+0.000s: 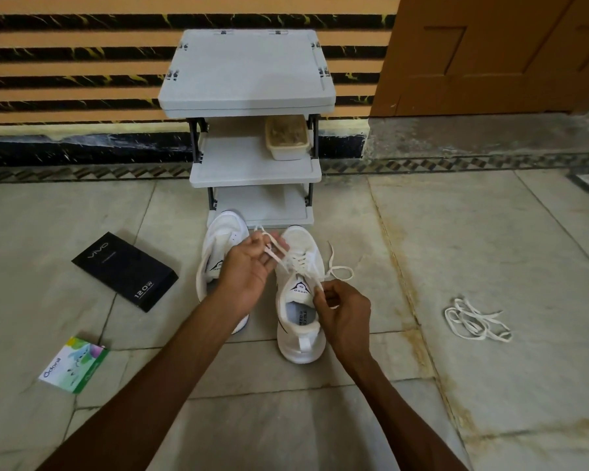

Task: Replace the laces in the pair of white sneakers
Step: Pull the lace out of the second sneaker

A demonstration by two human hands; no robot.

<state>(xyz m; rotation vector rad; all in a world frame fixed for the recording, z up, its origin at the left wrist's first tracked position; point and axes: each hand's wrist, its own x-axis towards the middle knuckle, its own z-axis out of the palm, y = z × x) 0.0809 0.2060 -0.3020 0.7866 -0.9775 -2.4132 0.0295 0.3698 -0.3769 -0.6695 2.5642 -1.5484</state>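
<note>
Head view, looking down at a tiled floor (405, 232) where a pair of white sneakers stands side by side, toes pointing away from the viewer, just in front of a grey three-tier shelf rack (247, 73). The left sneaker (223, 246) is partly hidden behind the left hand (249, 270); its eyelet rows show no lace. The right sneaker (300, 321) carries a white lace (298, 263) crossed through its eyelets, with a slack loop and a free end lying on the floor at the shoe's right side. The left hand is raised over the gap between the two shoes, palm turned up, its fingers (279, 244) curled around a strand of the lace that runs up from the forward eyelets. The right hand (346, 312) hovers over the collar of the right sneaker, thumb and fingers pinched on another strand of the same lace beside the tongue. A bundle of loose laces (475, 321) lies on the floor well to the right of the shoes. To the left lie a black box (125, 271) marked "vivo 120W" and, nearer the viewer, a green-and-white packet (74, 365). A lidded container (287, 137) sits on the middle tier of the rack. Behind stand a striped wall (65, 62) and a brown door (490, 52).
</note>
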